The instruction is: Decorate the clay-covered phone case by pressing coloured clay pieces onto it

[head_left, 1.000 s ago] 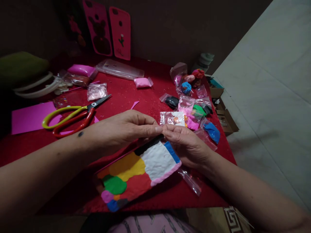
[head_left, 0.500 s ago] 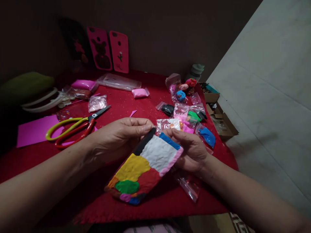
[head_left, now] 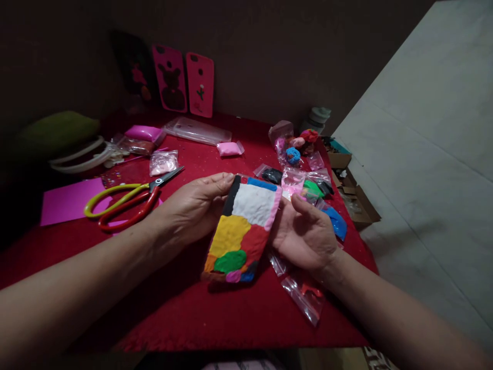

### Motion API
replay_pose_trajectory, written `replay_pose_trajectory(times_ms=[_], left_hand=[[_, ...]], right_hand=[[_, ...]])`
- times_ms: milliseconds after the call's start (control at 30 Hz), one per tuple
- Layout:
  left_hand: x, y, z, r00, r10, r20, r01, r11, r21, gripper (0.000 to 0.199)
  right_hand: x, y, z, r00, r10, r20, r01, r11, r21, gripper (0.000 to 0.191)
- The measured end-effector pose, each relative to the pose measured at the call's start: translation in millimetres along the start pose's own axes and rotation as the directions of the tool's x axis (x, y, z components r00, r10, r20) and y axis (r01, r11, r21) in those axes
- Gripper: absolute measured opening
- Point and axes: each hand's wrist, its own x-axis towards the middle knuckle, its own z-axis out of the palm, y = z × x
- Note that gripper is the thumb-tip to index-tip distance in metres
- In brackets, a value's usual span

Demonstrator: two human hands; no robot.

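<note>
A flat phone case (head_left: 252, 205) covered in patches of white, yellow, red, green, blue, black and pink clay is held up over the red cloth. My left hand (head_left: 192, 208) pinches its upper left edge between thumb and fingers. Beside the right edge, my right hand (head_left: 304, 231) is palm up, thumb apart, with its fingertips partly hidden behind the case. Scissors (head_left: 127, 200) with yellow and red handles lie left of my left hand. Bags of clay, one of them blue (head_left: 336, 223), lie behind and right of my right hand.
Decorated pink cases (head_left: 201, 85) lean on the back wall. A clear case (head_left: 196, 131), a pink clay pack (head_left: 230, 149) and a pink sheet (head_left: 69, 201) lie on the red cloth (head_left: 185, 313). Cardboard boxes (head_left: 362, 203) stand right of the table.
The clay-covered case has turned more upright, its lower end swinging right and up. My right hand has loosened from its top corner and opened. The whole view has shifted slightly.
</note>
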Motion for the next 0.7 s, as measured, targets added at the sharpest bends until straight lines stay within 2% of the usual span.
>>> replay_pose_trajectory(times_ms=[100, 200, 333, 533, 700], left_hand=[[3, -2, 0.7, 0.997, 0.040, -0.063, -0.040, 0.999, -0.009, 0.024], [8, -6, -2.8, 0.997, 0.049, -0.067, -0.050, 0.999, -0.018, 0.024], [13, -10, -9.3, 0.998, 0.066, -0.010, -0.067, 0.998, -0.016, 0.021], [12, -9, -14.2, 0.999, 0.015, 0.031, -0.014, 0.998, -0.058, 0.025], [13, -9, -19.3, 0.995, -0.020, 0.096, 0.018, 1.000, 0.014, 0.018]], right_hand=[[0, 3, 0, 1.000, 0.013, 0.014, -0.015, 0.994, 0.105, 0.029], [0, 5, 0, 0.999, 0.052, -0.004, -0.052, 0.993, 0.103, 0.029], [1, 6, -1, 0.993, 0.071, -0.098, -0.062, 0.994, 0.095, 0.029], [4, 4, -2, 0.981, 0.028, -0.190, -0.011, 0.996, 0.089, 0.025], [5, -2, -2, 0.986, 0.002, -0.169, 0.015, 0.995, 0.103, 0.028]])
